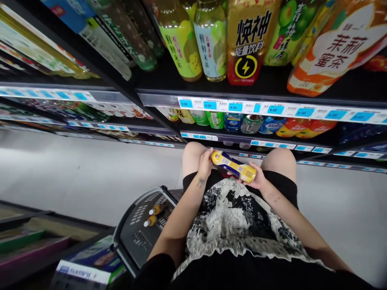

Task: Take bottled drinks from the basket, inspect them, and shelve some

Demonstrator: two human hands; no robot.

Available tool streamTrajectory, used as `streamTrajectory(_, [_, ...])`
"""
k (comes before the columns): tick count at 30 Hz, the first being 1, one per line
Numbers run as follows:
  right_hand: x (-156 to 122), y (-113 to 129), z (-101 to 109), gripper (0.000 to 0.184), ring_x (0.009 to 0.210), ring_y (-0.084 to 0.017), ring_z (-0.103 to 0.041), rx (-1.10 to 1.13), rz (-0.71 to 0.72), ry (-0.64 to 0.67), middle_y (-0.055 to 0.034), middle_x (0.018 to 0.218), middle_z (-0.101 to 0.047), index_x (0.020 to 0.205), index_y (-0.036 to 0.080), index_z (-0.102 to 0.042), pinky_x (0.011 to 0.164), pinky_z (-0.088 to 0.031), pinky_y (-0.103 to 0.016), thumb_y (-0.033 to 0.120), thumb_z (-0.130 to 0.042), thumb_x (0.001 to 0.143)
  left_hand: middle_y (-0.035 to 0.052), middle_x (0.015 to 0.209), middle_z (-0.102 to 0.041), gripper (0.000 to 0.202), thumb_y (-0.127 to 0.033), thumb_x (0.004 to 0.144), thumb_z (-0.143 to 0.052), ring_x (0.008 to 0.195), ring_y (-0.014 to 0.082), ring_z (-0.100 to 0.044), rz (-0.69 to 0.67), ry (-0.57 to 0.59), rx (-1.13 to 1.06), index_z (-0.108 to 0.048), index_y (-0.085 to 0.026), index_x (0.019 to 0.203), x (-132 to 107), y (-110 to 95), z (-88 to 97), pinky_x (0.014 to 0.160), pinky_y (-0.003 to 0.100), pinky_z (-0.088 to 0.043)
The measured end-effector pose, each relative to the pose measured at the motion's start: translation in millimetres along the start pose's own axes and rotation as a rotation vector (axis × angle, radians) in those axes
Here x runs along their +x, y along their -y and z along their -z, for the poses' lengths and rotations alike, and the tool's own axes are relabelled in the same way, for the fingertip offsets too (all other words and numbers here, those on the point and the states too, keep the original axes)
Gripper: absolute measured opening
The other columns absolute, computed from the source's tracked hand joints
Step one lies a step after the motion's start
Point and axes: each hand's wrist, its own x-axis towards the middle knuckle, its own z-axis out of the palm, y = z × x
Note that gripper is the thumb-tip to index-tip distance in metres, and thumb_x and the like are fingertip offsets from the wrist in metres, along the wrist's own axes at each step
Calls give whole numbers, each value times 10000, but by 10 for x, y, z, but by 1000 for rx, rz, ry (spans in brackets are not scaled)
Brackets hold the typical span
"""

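I hold a yellow drink bottle (234,166) with a blue-and-white label sideways over my lap, in front of my knees. My left hand (206,162) grips its cap end, fingers curled round it. My right hand (255,180) cradles the bottom end from below, fingers wrapped round it. A dark red thing shows just under the bottle, too hidden to name. To my lower left stands a black shopping basket (136,229) with two yellow bottles (153,215) lying inside.
Black store shelves (272,108) with blue price tags rise ahead, filled with tea and energy drink bottles (248,40); lower shelves hold cans and more bottles. Grey floor (75,173) stretches left. Another low shelf with boxed goods (87,262) sits at the bottom left.
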Motion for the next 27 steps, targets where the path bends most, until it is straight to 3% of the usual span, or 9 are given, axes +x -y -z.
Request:
streamTrajectory(3, [85, 4, 11, 805, 582, -218, -663, -192, 2, 124, -214, 1077, -727, 1304, 103, -502, 472, -441, -251, 706, -548, 773, 61, 912, -740, 569, -647, 711, -804, 843, 178, -673, -1, 10, -86, -753, -141, 964, -13, -32, 42, 773, 269, -507])
streamTrajectory(6, [142, 32, 29, 863, 590, -205, -638, -292, -3, 171, -219, 1103, -721, 1214, 86, -561, 510, -462, -284, 736, -646, 653, 68, 947, -749, 598, -618, 717, -831, 850, 182, -677, -16, 37, -137, -763, -139, 1069, -29, -35, 64, 792, 279, -508])
streamTrajectory(10, [253, 19, 15, 877, 627, -214, -650, -291, 60, 172, -198, 1076, -724, 1292, 62, -550, 608, -530, -331, 620, -742, 643, 69, 1011, -757, 602, -517, 726, -867, 902, 182, -675, -41, 67, -194, -766, -136, 1180, 20, -27, 93, 847, 275, -498])
streamTrajectory(14, [358, -37, -35, 978, 758, -234, -698, -277, 126, 155, -147, 1136, -729, 1493, 138, -366, 728, -580, -369, 439, -802, 671, 54, 1053, -744, 637, -458, 731, -887, 939, 176, -661, -60, 117, -262, -736, -153, 1269, 60, -81, 127, 880, 270, -490])
streamTrajectory(17, [424, -72, -49, 1059, 873, -259, -721, -295, 91, 115, -126, 1185, -723, 1531, 184, -315, 833, -589, -414, 356, -841, 628, 51, 1203, -714, 780, -365, 689, -928, 1026, 196, -660, -25, 236, -227, -641, -225, 1401, 27, -130, 132, 926, 305, -502])
streamTrajectory(19, [483, -107, -42, 1000, 945, -273, -720, -355, 48, 77, -128, 1194, -719, 1472, 177, -412, 896, -574, -426, 329, -865, 594, 65, 1299, -682, 899, -261, 656, -944, 1115, 239, -657, 16, 329, -151, -561, -275, 1470, 0, -144, 120, 964, 358, -508])
streamTrajectory(21, [553, -157, -31, 872, 989, -264, -705, -448, 37, 35, -121, 1169, -719, 1346, 155, -543, 935, -552, -400, 329, -885, 563, 80, 1276, -682, 943, -198, 632, -944, 1150, 276, -654, 42, 392, -83, -538, -276, 1480, -10, -143, 101, 974, 399, -513])
streamTrajectory(24, [633, -236, -27, 793, 1052, -247, -669, -632, 175, -67, -96, 1174, -707, 1231, 148, -612, 989, -512, -366, 357, -909, 526, 77, 1191, -684, 852, -205, 613, -947, 1093, 263, -658, 30, 409, -65, -605, -228, 1393, 24, -121, 70, 941, 389, -521])
streamTrajectory(27, [643, -270, -36, 741, 1047, -256, -664, -903, 396, -243, -75, 1151, -708, 1230, 151, -611, 980, -505, -377, 405, -875, 586, 62, 1085, -691, 744, -258, 602, -960, 951, 215, -661, 53, 324, -98, -654, -188, 1277, 86, -83, 26, 865, 344, -509])
